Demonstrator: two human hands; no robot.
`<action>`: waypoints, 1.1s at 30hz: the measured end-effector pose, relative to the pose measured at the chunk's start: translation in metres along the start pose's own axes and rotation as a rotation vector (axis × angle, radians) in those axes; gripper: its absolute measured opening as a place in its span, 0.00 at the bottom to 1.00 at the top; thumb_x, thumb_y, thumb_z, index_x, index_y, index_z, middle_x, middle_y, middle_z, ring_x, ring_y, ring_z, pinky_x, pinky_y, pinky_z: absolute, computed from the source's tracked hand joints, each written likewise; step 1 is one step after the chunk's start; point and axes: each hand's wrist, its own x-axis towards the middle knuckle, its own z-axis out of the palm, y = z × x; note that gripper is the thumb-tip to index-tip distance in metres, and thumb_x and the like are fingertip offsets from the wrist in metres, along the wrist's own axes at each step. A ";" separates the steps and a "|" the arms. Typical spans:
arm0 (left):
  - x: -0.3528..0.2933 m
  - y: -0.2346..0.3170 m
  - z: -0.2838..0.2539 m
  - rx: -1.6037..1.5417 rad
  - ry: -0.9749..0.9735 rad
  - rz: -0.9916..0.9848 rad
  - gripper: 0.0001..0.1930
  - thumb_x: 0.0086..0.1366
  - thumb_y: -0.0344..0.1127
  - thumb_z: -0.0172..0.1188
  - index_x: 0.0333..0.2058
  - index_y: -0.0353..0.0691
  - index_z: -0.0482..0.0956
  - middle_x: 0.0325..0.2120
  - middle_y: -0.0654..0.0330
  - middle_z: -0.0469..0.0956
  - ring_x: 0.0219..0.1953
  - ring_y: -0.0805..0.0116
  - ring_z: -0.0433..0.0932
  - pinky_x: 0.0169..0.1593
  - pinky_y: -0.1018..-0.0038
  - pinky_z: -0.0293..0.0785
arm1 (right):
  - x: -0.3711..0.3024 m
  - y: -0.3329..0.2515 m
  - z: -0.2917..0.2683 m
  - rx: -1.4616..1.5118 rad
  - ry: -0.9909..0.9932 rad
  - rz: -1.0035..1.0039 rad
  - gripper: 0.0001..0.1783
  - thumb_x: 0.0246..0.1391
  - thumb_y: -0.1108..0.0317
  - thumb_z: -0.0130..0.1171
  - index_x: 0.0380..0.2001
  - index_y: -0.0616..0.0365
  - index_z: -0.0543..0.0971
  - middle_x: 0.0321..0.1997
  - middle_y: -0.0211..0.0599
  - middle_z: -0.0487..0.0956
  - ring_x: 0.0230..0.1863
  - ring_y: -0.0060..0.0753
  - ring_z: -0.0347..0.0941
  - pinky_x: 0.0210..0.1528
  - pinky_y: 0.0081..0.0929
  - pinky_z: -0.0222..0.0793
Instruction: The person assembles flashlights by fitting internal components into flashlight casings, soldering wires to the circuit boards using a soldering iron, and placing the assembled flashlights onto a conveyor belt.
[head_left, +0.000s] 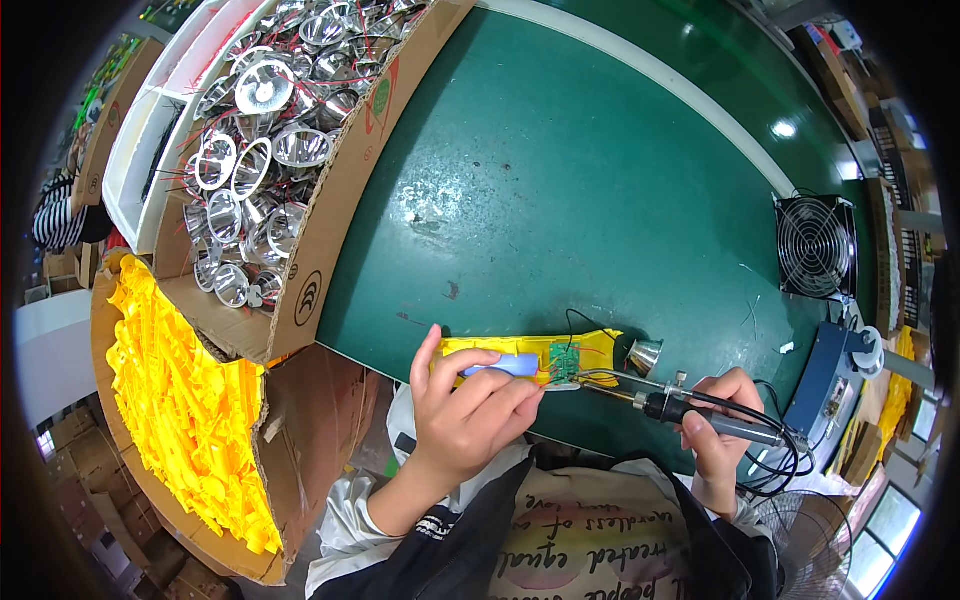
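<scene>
At the table's near edge lies a yellow plastic flashlight housing [590, 345] holding a small green circuit board [563, 360] and a blue cylindrical battery [505, 365]. My left hand [465, 405] presses the battery and housing between thumb and fingers, its index finger raised. In my right hand [722, 420] is a soldering iron [690, 412] with a dark handle, its fingers wrapped around the grip. The iron's tip and a thin metal feed tube reach the board's right lower side. A silver reflector cup [645, 355] sits at the housing's right end, with thin wires near it.
A cardboard box [345, 200] of silver reflectors with red wires stands at the left. Below it, another carton [265, 470] holds yellow plastic housings. A black fan [816, 246] and a blue soldering unit with a solder spool [868, 354] stand at the right of the green table [560, 200].
</scene>
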 end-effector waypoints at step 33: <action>0.002 0.000 -0.006 0.026 -0.079 0.015 0.08 0.37 0.33 0.65 0.19 0.50 0.76 0.20 0.72 0.70 0.34 0.70 0.70 0.52 0.52 0.55 | 0.001 0.002 0.001 -0.021 -0.019 -0.023 0.11 0.37 0.73 0.57 0.19 0.60 0.64 0.14 0.30 0.67 0.15 0.14 0.58 0.19 0.13 0.51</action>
